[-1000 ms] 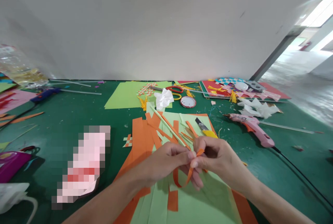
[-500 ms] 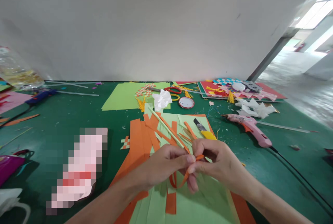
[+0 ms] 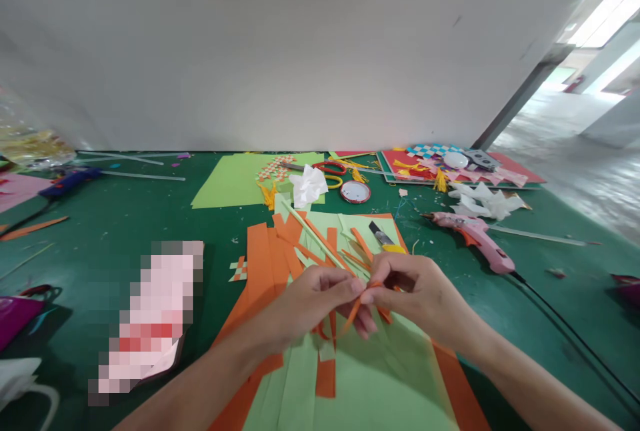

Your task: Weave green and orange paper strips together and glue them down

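Note:
Between my two hands is a narrow orange paper strip point(image 3: 353, 315), its free end hanging down in a curve. My left hand point(image 3: 333, 294) pinches it between thumb and fingers. From the other side my right hand point(image 3: 407, 287) grips the same strip, with the fingertips of both hands meeting. Below them lie light green paper sheets point(image 3: 380, 377) on larger orange paper point(image 3: 261, 254), with several loose orange and green strips on top. Just beyond my right hand is a cutter knife point(image 3: 383, 236) with a yellow handle, partly hidden by that hand.
On the right lies a pink glue gun point(image 3: 475, 234) with its cord. Scissors point(image 3: 333, 167), crumpled white tissue point(image 3: 309, 184) and a round tape roll point(image 3: 355, 191) sit at the back. A blurred pink object point(image 3: 160, 311) lies left; a white wall point(image 3: 300, 51) stands behind.
Both hands have shifted slightly left and up in view, still pinching the orange strip. The part of the strip between the fingertips has changed shape. The whole view has tilted slightly.

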Action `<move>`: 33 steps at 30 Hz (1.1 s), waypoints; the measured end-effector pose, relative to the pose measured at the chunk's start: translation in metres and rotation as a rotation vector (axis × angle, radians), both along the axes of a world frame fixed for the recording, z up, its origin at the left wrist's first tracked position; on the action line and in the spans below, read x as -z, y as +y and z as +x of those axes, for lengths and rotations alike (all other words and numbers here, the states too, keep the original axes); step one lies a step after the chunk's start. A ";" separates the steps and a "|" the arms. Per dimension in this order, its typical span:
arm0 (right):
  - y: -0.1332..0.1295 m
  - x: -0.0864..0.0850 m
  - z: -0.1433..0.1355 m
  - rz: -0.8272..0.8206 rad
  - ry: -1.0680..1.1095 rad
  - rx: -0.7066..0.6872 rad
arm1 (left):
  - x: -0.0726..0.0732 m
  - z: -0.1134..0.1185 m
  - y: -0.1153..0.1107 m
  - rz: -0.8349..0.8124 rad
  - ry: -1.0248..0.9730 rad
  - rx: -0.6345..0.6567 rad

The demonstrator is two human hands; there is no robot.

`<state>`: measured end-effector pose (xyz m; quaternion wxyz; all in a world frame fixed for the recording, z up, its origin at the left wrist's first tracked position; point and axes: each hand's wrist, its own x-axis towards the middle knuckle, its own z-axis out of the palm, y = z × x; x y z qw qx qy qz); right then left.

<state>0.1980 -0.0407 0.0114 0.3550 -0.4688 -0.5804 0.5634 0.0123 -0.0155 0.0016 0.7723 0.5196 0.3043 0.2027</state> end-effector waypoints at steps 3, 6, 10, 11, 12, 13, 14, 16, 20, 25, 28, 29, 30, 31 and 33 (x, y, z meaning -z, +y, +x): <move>-0.001 0.001 0.000 0.044 -0.067 0.014 | 0.002 -0.002 0.001 0.010 -0.007 0.004; -0.001 0.002 0.002 0.081 -0.129 0.033 | 0.002 -0.003 0.000 0.035 0.044 -0.001; -0.001 0.000 0.003 0.090 -0.117 0.040 | -0.001 -0.002 0.000 0.079 0.110 -0.037; 0.000 0.000 0.003 0.093 -0.117 0.047 | -0.002 -0.002 -0.001 0.092 0.108 -0.046; 0.000 0.000 0.003 0.096 -0.115 0.052 | -0.002 -0.001 -0.001 0.101 0.101 -0.055; 0.000 -0.001 0.003 0.098 -0.113 0.060 | -0.002 -0.001 0.000 0.109 0.091 -0.065; 0.001 -0.001 0.003 0.101 -0.111 0.068 | -0.002 -0.001 0.000 0.113 0.082 -0.073; 0.001 0.000 0.003 0.111 -0.107 0.083 | -0.002 -0.001 0.000 0.101 0.061 -0.069; 0.000 0.001 0.002 0.141 -0.115 0.072 | -0.002 -0.001 0.001 0.060 0.004 -0.045; -0.002 0.000 0.001 0.159 -0.119 0.060 | -0.001 -0.002 0.001 0.076 0.000 -0.051; -0.002 0.000 0.001 0.154 -0.098 0.053 | 0.001 -0.001 0.001 0.090 0.001 -0.077; -0.002 0.000 0.001 0.156 -0.097 0.055 | 0.001 -0.001 0.001 0.090 -0.005 -0.085; -0.001 0.001 0.002 0.160 -0.100 0.057 | 0.002 -0.001 0.001 0.087 -0.009 -0.096; -0.001 0.001 0.002 0.165 -0.103 0.061 | 0.003 0.000 0.001 0.082 -0.009 -0.108; 0.000 0.002 0.003 0.175 -0.102 0.070 | 0.004 0.000 0.001 0.073 -0.002 -0.125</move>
